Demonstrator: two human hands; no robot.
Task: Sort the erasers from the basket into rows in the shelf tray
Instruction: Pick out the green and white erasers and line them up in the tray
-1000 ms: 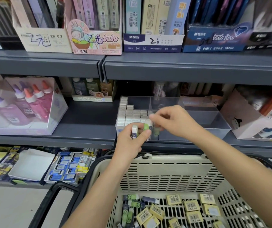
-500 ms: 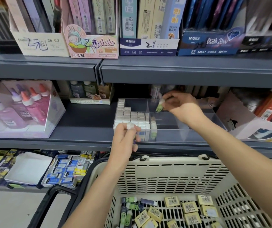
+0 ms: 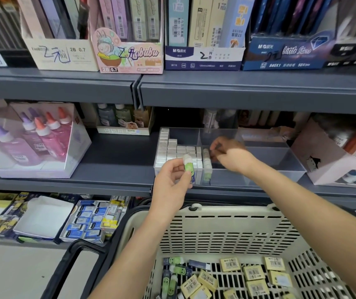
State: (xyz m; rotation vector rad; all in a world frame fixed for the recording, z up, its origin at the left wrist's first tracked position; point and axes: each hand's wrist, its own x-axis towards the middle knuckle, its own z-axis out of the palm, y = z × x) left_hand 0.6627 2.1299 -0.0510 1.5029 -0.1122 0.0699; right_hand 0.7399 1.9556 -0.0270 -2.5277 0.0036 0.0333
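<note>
Left hand (image 3: 170,186) up in front of the tray (image 3: 259,178), fingers pinched on a green eraser (image 3: 188,167) with a white cap, held upright just ahead of the tray's front wall. Right hand (image 3: 228,155) reaching into the tray's second compartment, fingers curled together right beside the row of green erasers (image 3: 206,160) there; can't tell whether anything's pinched in them, too blurry.

Tray sitting on the middle shelf (image 3: 112,156), clear plastic, split into compartments. Leftmost one packed with white erasers (image 3: 172,149) in neat rows, stepped back toward the rear on the left side. Next one over has just that single line of green ones standing along its left divider, rest of it bare. Compartments further right look bare too.

Basket (image 3: 226,229) down below, cream plastic with slots, black handle (image 3: 73,266) flopped to the left. Plenty still lying loose in the bottom: a few green erasers (image 3: 173,275) in the left corner, a dark blue one (image 3: 199,265) near them, and a scatter of yellow erasers (image 3: 254,275) with barcodes facing up across the right.

Glue bottles (image 3: 41,134) in a clear box on the left of the same shelf, pencil lead boxes (image 3: 127,55) on the shelf above.
</note>
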